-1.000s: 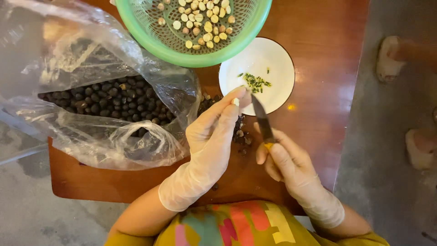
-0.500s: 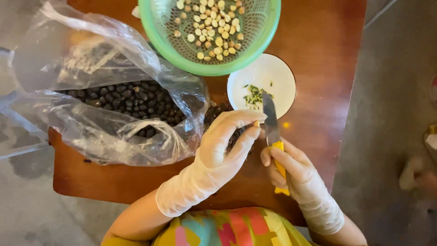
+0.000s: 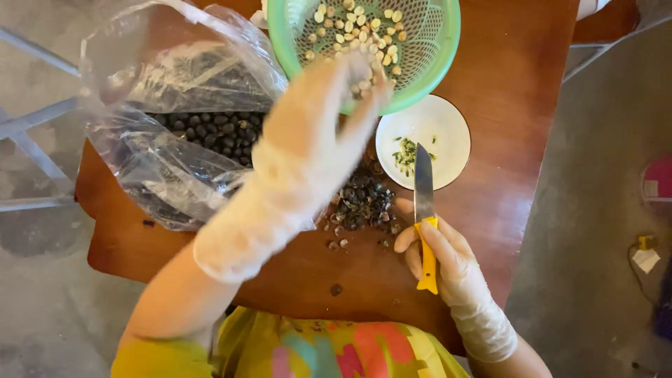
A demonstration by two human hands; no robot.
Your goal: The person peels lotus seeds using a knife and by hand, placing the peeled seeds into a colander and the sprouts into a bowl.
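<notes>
Gloved left hand (image 3: 315, 133): hovering blurred at the near rim of the green colander (image 3: 434, 63) of pale peeled kernels (image 3: 357, 31), fingers loosely curled; whether anything is lying in them, I cannot tell. Gloved right hand (image 3: 437, 255): closing around the yellow handle of a knife (image 3: 424, 210), the blade pointing away across the edge of a white saucer (image 3: 441, 133) carrying green scraps. Brown wooden worktop (image 3: 532, 105): bearing a heap of dark shells (image 3: 364, 203) between both hands, with a clear plastic bag (image 3: 161, 140) of dark seeds (image 3: 210, 129) sitting on the left.
</notes>
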